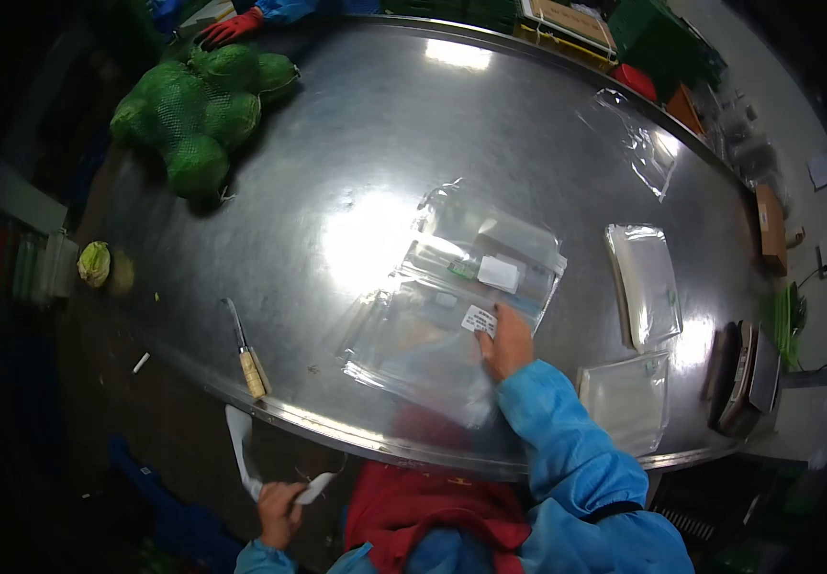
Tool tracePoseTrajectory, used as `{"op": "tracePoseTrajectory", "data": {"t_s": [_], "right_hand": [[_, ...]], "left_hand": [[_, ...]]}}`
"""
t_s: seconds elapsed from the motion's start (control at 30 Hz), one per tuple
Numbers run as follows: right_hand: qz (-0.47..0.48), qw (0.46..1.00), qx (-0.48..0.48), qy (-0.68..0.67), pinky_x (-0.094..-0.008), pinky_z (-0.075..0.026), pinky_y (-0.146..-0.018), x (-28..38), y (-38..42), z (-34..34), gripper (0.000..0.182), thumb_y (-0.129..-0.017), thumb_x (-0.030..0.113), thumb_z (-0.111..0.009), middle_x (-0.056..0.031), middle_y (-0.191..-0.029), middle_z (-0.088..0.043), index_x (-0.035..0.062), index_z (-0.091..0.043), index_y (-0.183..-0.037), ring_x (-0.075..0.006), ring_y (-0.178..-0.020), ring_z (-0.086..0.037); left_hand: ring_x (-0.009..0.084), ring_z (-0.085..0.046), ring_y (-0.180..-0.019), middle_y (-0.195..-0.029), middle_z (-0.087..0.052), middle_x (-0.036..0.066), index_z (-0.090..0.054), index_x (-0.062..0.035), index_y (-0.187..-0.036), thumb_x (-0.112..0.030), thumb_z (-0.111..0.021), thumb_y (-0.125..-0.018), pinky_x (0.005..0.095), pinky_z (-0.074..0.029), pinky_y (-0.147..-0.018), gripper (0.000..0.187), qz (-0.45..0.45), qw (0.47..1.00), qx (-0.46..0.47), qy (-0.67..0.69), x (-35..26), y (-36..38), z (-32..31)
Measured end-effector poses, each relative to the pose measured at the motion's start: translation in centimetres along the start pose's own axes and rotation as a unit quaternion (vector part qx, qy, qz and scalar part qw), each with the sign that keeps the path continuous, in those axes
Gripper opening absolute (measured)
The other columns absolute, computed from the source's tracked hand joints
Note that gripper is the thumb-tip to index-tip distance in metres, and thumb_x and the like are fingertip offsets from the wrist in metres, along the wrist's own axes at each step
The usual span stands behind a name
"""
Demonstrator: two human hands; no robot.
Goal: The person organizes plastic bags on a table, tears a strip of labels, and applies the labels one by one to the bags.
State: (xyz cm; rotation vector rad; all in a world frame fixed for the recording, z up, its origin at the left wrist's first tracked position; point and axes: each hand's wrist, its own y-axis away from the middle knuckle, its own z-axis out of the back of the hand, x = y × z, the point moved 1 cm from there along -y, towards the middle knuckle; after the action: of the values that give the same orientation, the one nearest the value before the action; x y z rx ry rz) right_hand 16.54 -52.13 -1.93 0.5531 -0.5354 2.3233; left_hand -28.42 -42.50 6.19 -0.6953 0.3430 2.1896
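Observation:
My right hand (509,344) is over the clear plastic bags (423,354) on the metal table, its fingers pinched at a small white printed label (479,320). Another white label (499,274) lies on the upper bags, beside a small green print. Below the table's front edge, my left hand (280,507) is closed on a white label strip (242,445), which hangs in a loop. A hooked knife (249,364) with a wooden handle rests near the front edge.
Green net bags of round produce (189,115) sit at the back left, with a co-worker's red-gloved hand (232,27) on them. Stacks of clear bags (645,287) lie at the right. A leafy piece (94,264) is at the left edge. The metal table (327,153) has a raised rim.

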Motion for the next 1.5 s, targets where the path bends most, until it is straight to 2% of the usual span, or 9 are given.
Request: {"op": "tracePoseTrajectory", "data": {"t_s": [0.17, 0.43, 0.57, 0.67, 0.77, 0.87, 1.0, 1.27, 1.5], "right_hand": [[0.133, 0.984, 0.120, 0.012, -0.0399, -0.037, -0.082, 0.7, 1.8, 5.3, 0.041, -0.071, 0.024, -0.071, -0.0117, -0.092, -0.056, 0.0110, -0.054, -0.106, -0.0305, -0.094, -0.050], [0.247, 0.943, 0.220, -0.025, -0.0406, -0.038, -0.079, -2.9, 0.0, 3.6, 0.017, -0.074, 0.020, -0.068, -0.0054, -0.090, -0.058, 0.0118, -0.062, -0.087, -0.0284, -0.091, -0.052], [0.021, 0.882, 0.359, -0.304, -0.0360, -0.045, -0.071, -3.5, -4.9, 5.1, 0.022, -0.075, 0.015, -0.067, -0.0107, -0.082, -0.061, 0.0054, -0.061, -0.094, -0.0272, -0.079, -0.058], [-0.127, 0.962, -0.121, -0.211, -0.0358, -0.046, -0.075, -8.3, -12.0, 6.6, 0.024, -0.078, 0.013, -0.062, -0.0148, -0.087, -0.060, 0.0000, -0.058, -0.098, -0.0268, -0.083, -0.058], [0.085, 0.972, -0.176, -0.128, -0.0363, -0.045, -0.075, -2.5, -8.3, 10.4, 0.027, -0.079, 0.013, -0.062, -0.0146, -0.091, -0.059, -0.0004, -0.056, -0.101, -0.0264, -0.085, -0.058], [-0.074, 0.810, 0.371, -0.447, -0.0316, -0.045, -0.075, 3.4, 1.2, 8.0, 0.048, -0.081, 0.021, -0.066, -0.0079, -0.099, -0.059, 0.0022, -0.049, -0.123, -0.0163, -0.085, -0.054], [-0.137, 0.753, 0.448, -0.462, -0.0256, -0.045, -0.072, 7.7, 5.3, 9.2, 0.029, -0.084, 0.015, -0.061, -0.0050, -0.084, -0.060, 0.0009, -0.058, -0.109, -0.0086, -0.078, -0.054], [-0.060, 0.942, 0.073, -0.323, -0.0372, -0.043, -0.065, 2.2, 1.4, 6.1, 0.010, -0.073, 0.009, -0.065, -0.0123, -0.077, -0.056, 0.0017, -0.062, -0.079, -0.0293, -0.072, -0.054], [0.061, 0.997, 0.055, -0.003, -0.0399, -0.038, -0.077, 0.0, 0.5, 2.0, 0.037, -0.071, 0.016, -0.070, -0.0116, -0.092, -0.055, 0.0033, -0.054, -0.102, -0.0310, -0.090, -0.051]], "left_hand": [[0.0233, -0.060, -0.069, -0.074, -0.063, 0.005, -0.064, -0.0086, -0.079, -0.004, -0.065, -0.062, 0.0382, -0.044, -0.071, 0.018, -0.196, 0.969, -0.066, 0.136, -8.7, -11.0, 0.1], [0.0229, -0.059, -0.065, -0.072, -0.063, 0.006, -0.066, -0.0061, -0.077, -0.004, -0.065, -0.067, 0.0326, -0.045, -0.067, 0.010, -0.065, 0.909, 0.085, 0.402, -11.3, -12.0, -2.2], [0.0240, -0.060, -0.068, -0.074, -0.063, 0.009, -0.068, -0.0094, -0.088, -0.001, -0.064, -0.066, 0.0345, -0.046, -0.070, 0.023, -0.073, 0.959, 0.161, 0.223, -12.5, -11.6, -3.7], [0.0253, -0.061, -0.071, -0.078, -0.064, 0.010, -0.067, -0.0079, -0.090, 0.000, -0.063, -0.067, 0.0349, -0.046, -0.074, 0.025, -0.113, 0.970, 0.088, 0.195, -12.2, -13.0, -6.4], [0.0221, -0.062, -0.073, -0.082, -0.065, 0.009, -0.064, -0.0043, -0.090, 0.000, -0.062, -0.070, 0.0323, -0.048, -0.072, 0.021, -0.090, 0.959, -0.029, 0.268, -12.1, -15.0, -8.1], [0.0113, -0.060, -0.075, -0.079, -0.065, 0.007, -0.062, 0.0007, -0.087, -0.002, -0.059, -0.080, 0.0246, -0.048, -0.066, 0.008, 0.096, 0.899, -0.005, 0.428, -13.1, -15.7, -9.3], [0.0099, -0.059, -0.070, -0.075, -0.063, 0.006, -0.063, 0.0005, -0.085, -0.002, -0.060, -0.080, 0.0243, -0.048, -0.063, 0.006, 0.085, 0.896, 0.012, 0.436, -13.4, -15.9, -10.4], [0.0107, -0.052, -0.059, -0.067, -0.058, 0.008, -0.057, 0.0009, -0.074, -0.007, -0.066, -0.075, 0.0271, -0.040, -0.052, 0.011, 0.112, 0.958, 0.062, 0.256, -11.6, -15.1, -10.7], [0.0197, -0.059, -0.066, -0.074, -0.060, 0.010, -0.055, -0.0009, -0.073, -0.005, -0.065, -0.070, 0.0290, -0.044, -0.057, 0.011, 0.112, 0.942, 0.016, 0.317, -10.9, -13.5, -8.5]]}}
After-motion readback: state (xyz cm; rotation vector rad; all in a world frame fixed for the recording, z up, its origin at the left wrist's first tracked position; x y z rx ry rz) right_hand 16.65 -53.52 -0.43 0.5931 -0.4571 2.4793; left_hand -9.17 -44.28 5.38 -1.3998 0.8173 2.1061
